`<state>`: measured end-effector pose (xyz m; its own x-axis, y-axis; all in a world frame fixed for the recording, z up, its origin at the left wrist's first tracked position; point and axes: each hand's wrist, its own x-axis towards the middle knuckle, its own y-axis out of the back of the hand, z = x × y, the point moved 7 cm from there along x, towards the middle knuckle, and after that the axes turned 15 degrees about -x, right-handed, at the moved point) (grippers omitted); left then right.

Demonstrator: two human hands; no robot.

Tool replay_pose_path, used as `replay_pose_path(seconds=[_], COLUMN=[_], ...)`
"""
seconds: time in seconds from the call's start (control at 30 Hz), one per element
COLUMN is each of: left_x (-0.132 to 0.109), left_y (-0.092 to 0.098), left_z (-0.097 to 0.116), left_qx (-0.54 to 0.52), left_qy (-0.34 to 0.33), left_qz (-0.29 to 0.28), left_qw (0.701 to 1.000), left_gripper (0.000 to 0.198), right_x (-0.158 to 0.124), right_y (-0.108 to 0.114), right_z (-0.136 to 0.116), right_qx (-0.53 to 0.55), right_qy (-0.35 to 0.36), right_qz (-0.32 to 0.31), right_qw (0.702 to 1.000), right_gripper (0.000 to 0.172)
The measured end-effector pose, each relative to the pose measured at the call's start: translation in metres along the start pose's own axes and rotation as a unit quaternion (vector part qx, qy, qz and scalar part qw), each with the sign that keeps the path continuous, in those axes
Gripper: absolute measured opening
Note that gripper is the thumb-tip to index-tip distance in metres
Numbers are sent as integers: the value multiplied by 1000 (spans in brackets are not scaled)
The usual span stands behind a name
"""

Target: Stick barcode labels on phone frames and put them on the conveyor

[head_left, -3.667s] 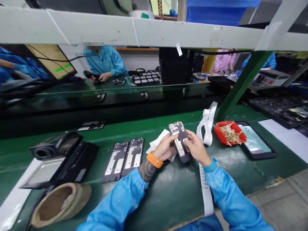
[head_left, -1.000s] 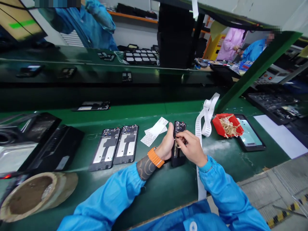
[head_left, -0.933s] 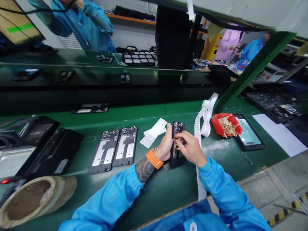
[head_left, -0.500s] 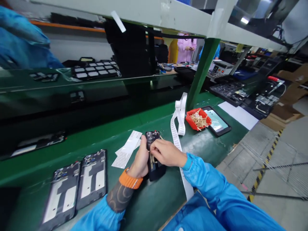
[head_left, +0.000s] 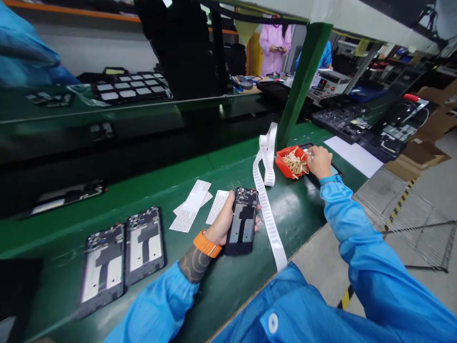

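My left hand (head_left: 224,222) is closed round an opened phone (head_left: 242,224), its circuit board at the top and its dark inner frame facing me. Over the right side of a red bin (head_left: 283,167), my right hand (head_left: 320,162) has its fingers pinched together; whatever is between them is too small to make out. Tangled pale strips (head_left: 295,163) fill the bin. Behind the right hand, a dark-framed device (head_left: 336,171) is mostly covered. White label sheets (head_left: 190,209) lie left of the held phone, with another sheet (head_left: 216,206) just beside my left hand.
Two opened phones (head_left: 145,245) lie side by side at left on the green bench (head_left: 200,295). A curling label strip (head_left: 268,224) runs to the front edge. A green post (head_left: 302,85) rises behind the bin. Co-workers stand beyond, one in pink (head_left: 273,45).
My right hand has left the phone and moved right to the red bin. The phone stays in my left hand, its inside now uncovered. The view has tipped downward.
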<state>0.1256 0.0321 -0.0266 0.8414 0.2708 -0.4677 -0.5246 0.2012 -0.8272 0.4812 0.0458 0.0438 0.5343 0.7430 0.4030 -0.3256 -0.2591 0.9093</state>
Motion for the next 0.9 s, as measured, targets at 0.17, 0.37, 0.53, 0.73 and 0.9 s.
replay_pose_path(seconds=[0.17, 0.37, 0.53, 0.73, 0.9], left_x=[3, 6, 8, 10, 9], left_y=[10, 11, 12, 15, 8], left_z=[0, -10, -31, -35, -35], left_qx=[-3, 0, 37, 63, 54], left_qy=[-15, 17, 92, 101, 93], left_qz=[33, -31, -27, 36, 24], left_qw=[999, 999, 995, 992, 994], left_gripper=[85, 89, 91, 84, 81], right_x=[-12, -138, -252, -256, -258], right_y=[21, 73, 67, 57, 58], right_z=[4, -41, -92, -100, -96], right_qx=[51, 282, 299, 268, 275], right_qy=[-24, 175, 316, 303, 281], right_qz=[58, 62, -73, -86, -41], right_qw=[997, 941, 897, 910, 918], right_gripper=[45, 11, 26, 22, 18])
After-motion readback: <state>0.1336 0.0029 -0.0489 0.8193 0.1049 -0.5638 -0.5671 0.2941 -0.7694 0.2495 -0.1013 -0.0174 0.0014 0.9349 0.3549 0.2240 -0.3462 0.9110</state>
